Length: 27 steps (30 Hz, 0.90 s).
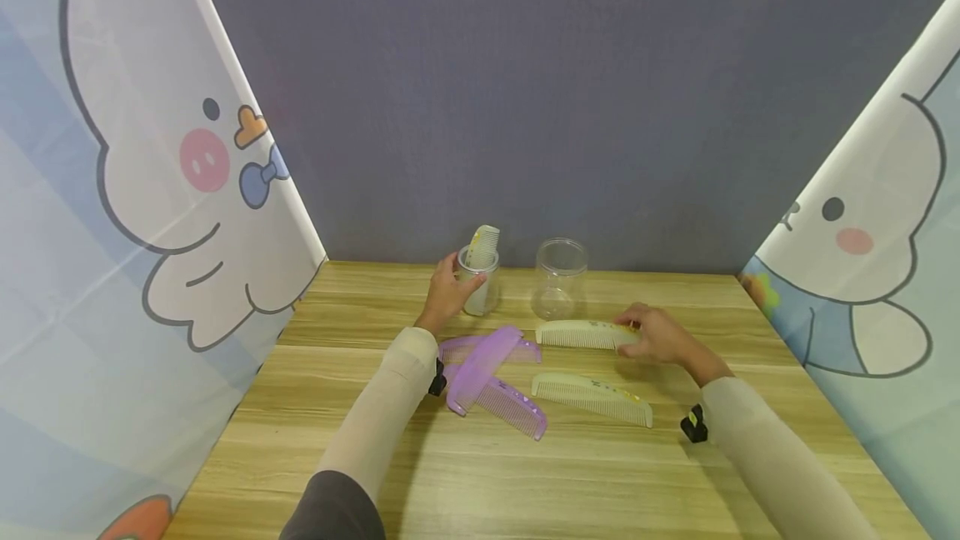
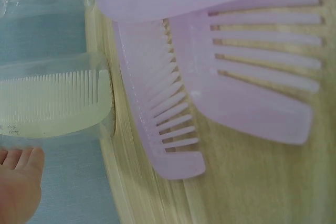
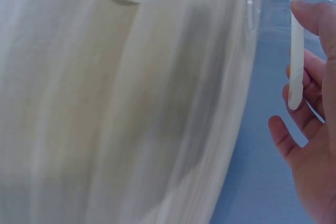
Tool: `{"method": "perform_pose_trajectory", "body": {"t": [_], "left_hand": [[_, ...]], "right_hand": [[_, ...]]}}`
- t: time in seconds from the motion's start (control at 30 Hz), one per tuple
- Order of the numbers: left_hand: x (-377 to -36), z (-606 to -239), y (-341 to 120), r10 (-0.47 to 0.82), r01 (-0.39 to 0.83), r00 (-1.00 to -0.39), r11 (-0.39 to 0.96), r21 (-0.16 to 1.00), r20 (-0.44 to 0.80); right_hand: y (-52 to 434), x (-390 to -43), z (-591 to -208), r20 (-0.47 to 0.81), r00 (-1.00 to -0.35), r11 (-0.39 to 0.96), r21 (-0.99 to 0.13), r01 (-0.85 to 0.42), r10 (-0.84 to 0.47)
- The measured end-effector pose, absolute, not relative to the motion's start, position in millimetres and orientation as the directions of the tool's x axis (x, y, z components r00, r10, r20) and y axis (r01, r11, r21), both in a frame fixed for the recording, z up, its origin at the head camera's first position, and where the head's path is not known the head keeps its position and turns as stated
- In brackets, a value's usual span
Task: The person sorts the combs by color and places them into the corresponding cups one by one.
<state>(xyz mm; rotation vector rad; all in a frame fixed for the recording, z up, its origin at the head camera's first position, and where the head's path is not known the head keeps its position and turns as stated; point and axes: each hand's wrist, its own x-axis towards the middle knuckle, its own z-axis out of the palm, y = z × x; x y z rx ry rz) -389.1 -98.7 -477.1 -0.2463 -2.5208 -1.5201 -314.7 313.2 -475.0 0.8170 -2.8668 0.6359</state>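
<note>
At the back of the table, my left hand (image 1: 444,294) grips a clear jar (image 1: 492,297) from its left side, thumb across the front. Inside the jar stands a pale green comb (image 1: 483,242), its upper end above the rim. My right hand (image 1: 656,336) pinches another pale green comb (image 1: 573,334) by its right end; in the right wrist view that comb (image 3: 296,61) shows edge-on between thumb and fingers. In front of it lies a third green comb (image 1: 592,400). Three purple combs (image 1: 483,369) lie crossed over each other near my left forearm.
A second clear jar (image 1: 558,286) stands right of the gripped one, beyond the right hand's comb. The wooden table (image 1: 525,490) ends at a dark grey panel (image 1: 525,107) behind. Cartoon-printed sheets (image 1: 150,148) hang on both sides.
</note>
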Motion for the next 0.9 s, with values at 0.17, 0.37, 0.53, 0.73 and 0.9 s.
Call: {"method": "perform_pose_trajectory", "body": {"t": [0.17, 0.37, 0.53, 0.73, 0.9], "left_hand": [[-389.3, -478.6, -99.4, 0.045, 0.237, -0.969, 0.463, 0.854, 0.244], [-389.9, -479.6, -99.7, 0.041, 0.236, -0.969, 0.465, 0.853, 0.245], [-390.5, -479.8, -100.2, 0.039, 0.238, -0.968, 0.464, 0.853, 0.248], [-390.4, -478.7, -100.4, 0.038, 0.246, -0.966, 0.456, 0.855, 0.257], [-389.2, -477.3, -99.5, 0.052, 0.248, -0.967, 0.442, 0.862, 0.251]], "right_hand": [[310.1, -317.6, -463.8, 0.204, -0.854, 0.771, -0.366, -0.520, -0.479], [306.8, -321.4, -452.5, 0.224, -0.843, 0.766, -0.352, -0.539, -0.490], [304.3, -325.7, -443.2, 0.268, -0.828, 0.760, -0.332, -0.559, -0.492], [299.0, -330.3, -426.7, 0.243, -0.840, 0.774, -0.329, -0.541, -0.484], [292.1, -334.9, -412.9, 0.234, -0.852, 0.785, -0.334, -0.522, -0.468]]}}
